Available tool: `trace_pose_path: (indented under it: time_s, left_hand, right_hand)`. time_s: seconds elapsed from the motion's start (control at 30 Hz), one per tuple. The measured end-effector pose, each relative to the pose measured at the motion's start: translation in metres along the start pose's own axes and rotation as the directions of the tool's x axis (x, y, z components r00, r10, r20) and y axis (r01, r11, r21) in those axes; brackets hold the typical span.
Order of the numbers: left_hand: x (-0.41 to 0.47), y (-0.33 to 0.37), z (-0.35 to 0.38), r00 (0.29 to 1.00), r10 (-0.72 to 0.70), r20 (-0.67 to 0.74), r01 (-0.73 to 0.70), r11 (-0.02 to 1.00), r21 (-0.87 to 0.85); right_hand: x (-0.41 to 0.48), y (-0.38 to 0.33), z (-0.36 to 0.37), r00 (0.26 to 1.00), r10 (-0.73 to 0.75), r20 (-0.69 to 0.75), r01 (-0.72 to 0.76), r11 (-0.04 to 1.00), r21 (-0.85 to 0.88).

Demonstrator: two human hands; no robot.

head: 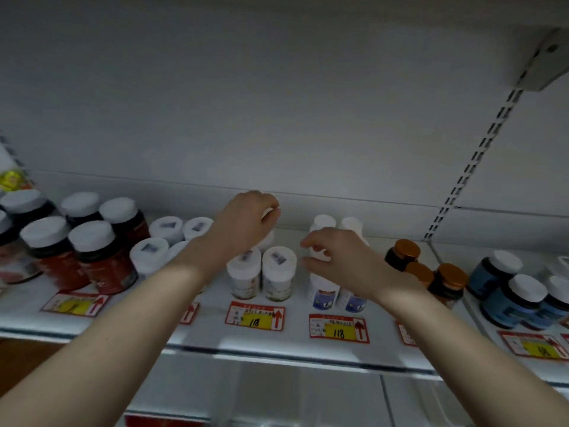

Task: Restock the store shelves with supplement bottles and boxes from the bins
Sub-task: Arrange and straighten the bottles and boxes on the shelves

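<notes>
At the far left of the shelf [212,335] we see dark red bottles [101,260] with white caps, and beside them a cluster of white bottles [150,255] with small stickers on their lids. Our left hand [246,223] reaches to the back of the shelf, its fingers curled over the cap of a white bottle [268,239] that stands upright behind two front bottles [278,274] of the same kind. A red and yellow price tag [255,315] lies flat just in front of these. Our right hand [348,261] pinches the white cap of a blue-labelled bottle [323,292], which stands near the shelf's front edge with matching bottles beside and behind it. Further right stand amber-capped jars [403,254], then blue bottles [511,300] with white caps.
</notes>
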State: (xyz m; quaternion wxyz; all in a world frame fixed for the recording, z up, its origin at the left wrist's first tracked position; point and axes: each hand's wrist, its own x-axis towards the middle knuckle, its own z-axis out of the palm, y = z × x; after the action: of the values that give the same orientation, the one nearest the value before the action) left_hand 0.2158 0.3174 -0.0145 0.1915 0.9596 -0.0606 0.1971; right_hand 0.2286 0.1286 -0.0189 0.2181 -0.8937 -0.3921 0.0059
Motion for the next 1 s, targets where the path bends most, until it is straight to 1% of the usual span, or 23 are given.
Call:
trace_pose_path:
  time_s: [0.13,0.27,0.37,0.43,0.6,0.8,1.0]
  left_hand:
    - [-0.039,-0.001,-0.012,0.996,-0.071,0.046,0.070,0.997,0.036]
    - [-0.060,-0.004,-0.011,0.965,-0.208,0.161,0.188,0.973,0.133]
    - [-0.068,-0.008,-0.007,0.931,-0.251,0.266,0.198,0.957,0.211]
    - [-0.069,-0.010,-0.004,0.923,-0.244,0.298,0.184,0.959,0.216]
    - [-0.064,-0.013,-0.002,0.923,-0.225,0.312,0.169,0.966,0.198]
    - [-0.064,-0.017,-0.003,0.939,-0.156,0.307,0.107,0.979,0.171]
    - [-0.062,-0.023,-0.004,0.934,-0.095,0.343,0.047,0.988,0.145]
  right_hand:
    - [0.016,-0.011,0.009,0.995,-0.003,0.099,0.007,0.999,-0.034]
    - [0.023,-0.017,0.018,0.982,0.035,0.187,-0.023,0.997,-0.069]
    - [0.024,-0.022,0.020,0.978,0.036,0.205,-0.010,0.992,-0.127]
    - [0.025,-0.025,0.021,0.975,0.044,0.217,-0.010,0.988,-0.154]
    - [0.029,-0.031,0.023,0.972,0.078,0.223,-0.037,0.983,-0.181]
    - [0.030,-0.031,0.028,0.968,0.124,0.219,-0.090,0.983,-0.159]
    - [0.033,-0.035,0.030,0.967,0.166,0.195,-0.138,0.979,-0.152]
